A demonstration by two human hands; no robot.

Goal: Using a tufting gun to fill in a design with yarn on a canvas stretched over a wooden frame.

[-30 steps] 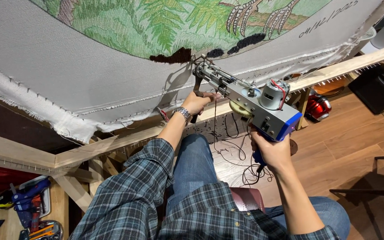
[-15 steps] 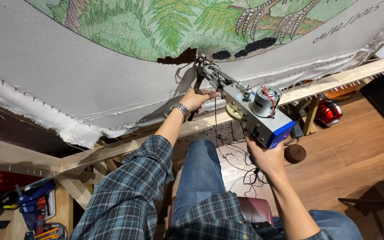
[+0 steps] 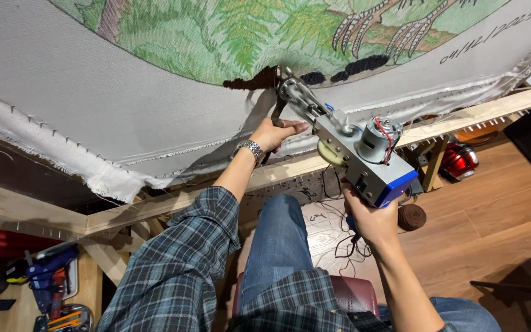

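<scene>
The grey metal tufting gun with a blue base and exposed silver motor (image 3: 354, 154) has its needle tip pressed into the stretched pale backing cloth (image 3: 93, 104), at the dark brown patch under the green foliage design; should the nose tilt or lift, I judge it could tear the weave or skip loops. The left hand (image 3: 275, 132) curls its fingers closed round the front black handle; the right hand (image 3: 370, 218) wraps the rear grip beneath the blue base, near a brown yarn cone (image 3: 411, 216) on the wooden floor.

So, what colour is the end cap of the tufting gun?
Blue, on the tufting gun; clearest in the head view.
</scene>
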